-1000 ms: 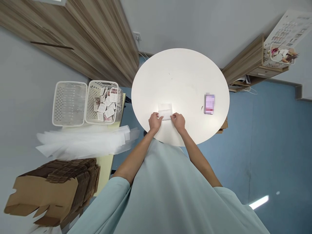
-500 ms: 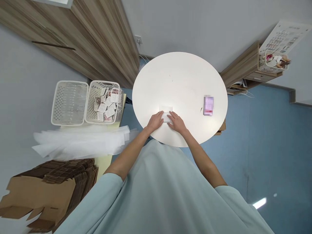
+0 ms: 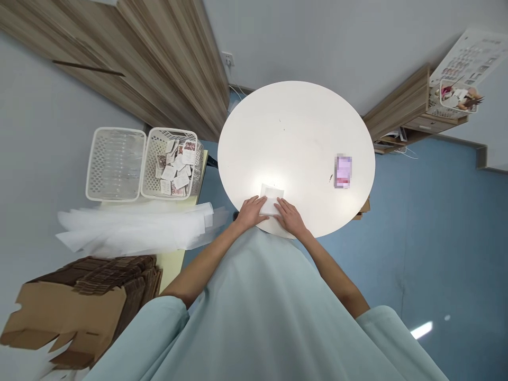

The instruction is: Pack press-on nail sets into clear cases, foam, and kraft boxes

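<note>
Close to the near edge of the white oval table [image 3: 293,116] lies a small white folded sheet [image 3: 272,203], slightly translucent, with a smaller square layer showing on top. My left hand [image 3: 251,212] grips its left edge, thumb toward me and fingers at the upper side. On the opposite edge, my right hand [image 3: 291,217] holds it the same way. Whether anything is wrapped inside the sheet cannot be made out.
A pixelated pinkish-purple rectangle [image 3: 343,172] lies on the table's right side. To the left stand a basket [image 3: 145,164] of small printed packets, another basket [image 3: 88,164] of clear plastic items, a pile of white sheets [image 3: 135,227] and flattened cardboard boxes [image 3: 71,312].
Both hands and the white sheet have come nearer to my body. More of the sheet now shows between my hands, and it sits slightly turned.
</note>
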Motion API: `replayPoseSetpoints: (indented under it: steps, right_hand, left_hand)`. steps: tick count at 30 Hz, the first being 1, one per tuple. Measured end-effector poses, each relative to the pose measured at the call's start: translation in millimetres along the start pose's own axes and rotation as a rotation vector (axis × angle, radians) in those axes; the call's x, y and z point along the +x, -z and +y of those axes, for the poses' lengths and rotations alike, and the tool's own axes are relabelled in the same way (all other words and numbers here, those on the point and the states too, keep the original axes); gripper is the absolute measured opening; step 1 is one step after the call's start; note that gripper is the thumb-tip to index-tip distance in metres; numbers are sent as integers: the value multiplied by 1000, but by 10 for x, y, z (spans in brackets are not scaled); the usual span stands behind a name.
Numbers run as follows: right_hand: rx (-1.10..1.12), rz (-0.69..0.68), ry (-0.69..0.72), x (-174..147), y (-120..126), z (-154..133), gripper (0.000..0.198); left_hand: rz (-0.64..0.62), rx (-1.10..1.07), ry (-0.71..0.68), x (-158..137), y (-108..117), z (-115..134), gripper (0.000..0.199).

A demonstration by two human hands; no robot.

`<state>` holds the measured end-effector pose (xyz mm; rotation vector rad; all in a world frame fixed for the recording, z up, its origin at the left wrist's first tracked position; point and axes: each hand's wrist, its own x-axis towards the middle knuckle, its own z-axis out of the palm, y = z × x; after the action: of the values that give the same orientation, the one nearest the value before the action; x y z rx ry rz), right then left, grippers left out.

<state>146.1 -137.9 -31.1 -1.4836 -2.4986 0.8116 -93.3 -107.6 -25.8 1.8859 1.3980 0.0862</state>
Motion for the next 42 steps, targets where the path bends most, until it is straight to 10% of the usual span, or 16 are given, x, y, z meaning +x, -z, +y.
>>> replayPoseSetpoints:
  steps: [28,42]
  right_hand:
    - [71,167,-273,1026,262,217,45]
    - [158,-27,-305,677,-29,-490,38]
  left_hand:
    - [293,-263,486,468,78,142,27]
    - [388,-507,504,49,100,-149,27]
